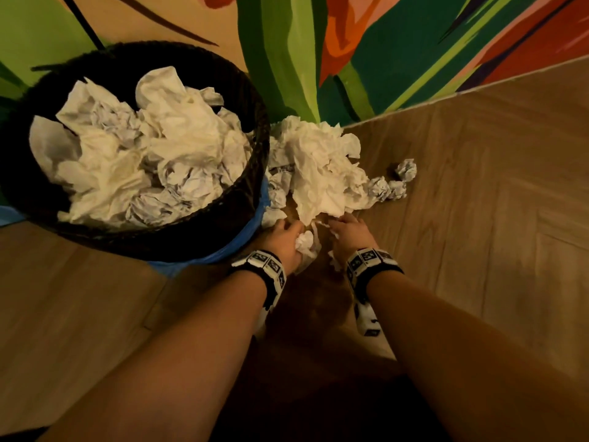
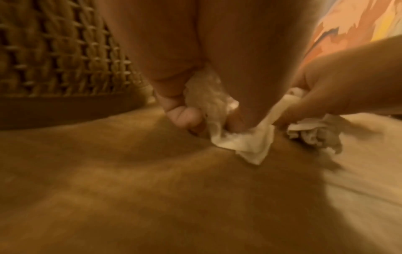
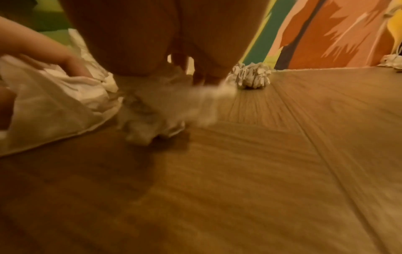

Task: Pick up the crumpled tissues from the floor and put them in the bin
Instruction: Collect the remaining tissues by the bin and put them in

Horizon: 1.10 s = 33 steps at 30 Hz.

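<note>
Both hands at the near edge of the tissue pile (image 1: 322, 173) on the floor (image 1: 478, 218) beside the bin (image 1: 204, 231): left hand (image 1: 287, 239) fingers curl around a wad, right hand (image 1: 349, 232) fingers pinch tissue; advise bunching tightly before lifting, since loose sheets may trail.

One bin (image 1: 242, 186), two hands (image 1: 287, 237).

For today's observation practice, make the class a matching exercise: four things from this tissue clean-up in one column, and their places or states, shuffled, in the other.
Column one:
1. black woven wicker bin
2. small crumpled paper ball
3. left hand
4. big heap of white crumpled tissues

Column two:
A. lies alone on the wooden floor
B. grips a tissue
C. nearly full of tissues
D. piled between bin and wall

Pairs: 1-C, 2-A, 3-B, 4-D
</note>
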Each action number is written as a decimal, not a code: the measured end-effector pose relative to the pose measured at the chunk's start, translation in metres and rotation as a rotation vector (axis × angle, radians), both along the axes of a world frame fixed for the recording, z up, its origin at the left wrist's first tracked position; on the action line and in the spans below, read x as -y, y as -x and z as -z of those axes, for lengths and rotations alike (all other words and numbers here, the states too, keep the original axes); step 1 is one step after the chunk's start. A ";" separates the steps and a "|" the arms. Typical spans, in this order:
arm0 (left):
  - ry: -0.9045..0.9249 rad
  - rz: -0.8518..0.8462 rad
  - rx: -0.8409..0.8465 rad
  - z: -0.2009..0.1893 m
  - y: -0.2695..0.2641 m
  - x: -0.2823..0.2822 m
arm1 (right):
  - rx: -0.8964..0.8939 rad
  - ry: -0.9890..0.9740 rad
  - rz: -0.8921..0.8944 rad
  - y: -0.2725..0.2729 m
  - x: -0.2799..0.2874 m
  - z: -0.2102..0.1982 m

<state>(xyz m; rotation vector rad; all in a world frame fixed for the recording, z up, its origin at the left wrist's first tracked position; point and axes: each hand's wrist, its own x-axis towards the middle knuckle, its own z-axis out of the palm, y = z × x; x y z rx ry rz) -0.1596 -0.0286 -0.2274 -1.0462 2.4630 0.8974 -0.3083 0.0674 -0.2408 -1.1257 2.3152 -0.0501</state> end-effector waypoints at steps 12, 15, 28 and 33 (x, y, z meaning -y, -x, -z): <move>-0.087 -0.219 -0.121 0.000 -0.031 -0.007 | 0.132 0.398 0.286 -0.019 0.021 -0.011; -0.084 -0.155 -0.112 0.003 -0.033 -0.003 | 0.107 0.433 0.271 -0.019 0.045 -0.023; -0.095 -0.149 -0.099 -0.010 -0.050 -0.004 | 0.245 0.645 0.476 -0.017 0.059 -0.056; -0.075 -0.168 -0.215 -0.039 -0.048 -0.011 | 0.512 0.861 0.684 -0.009 0.040 -0.099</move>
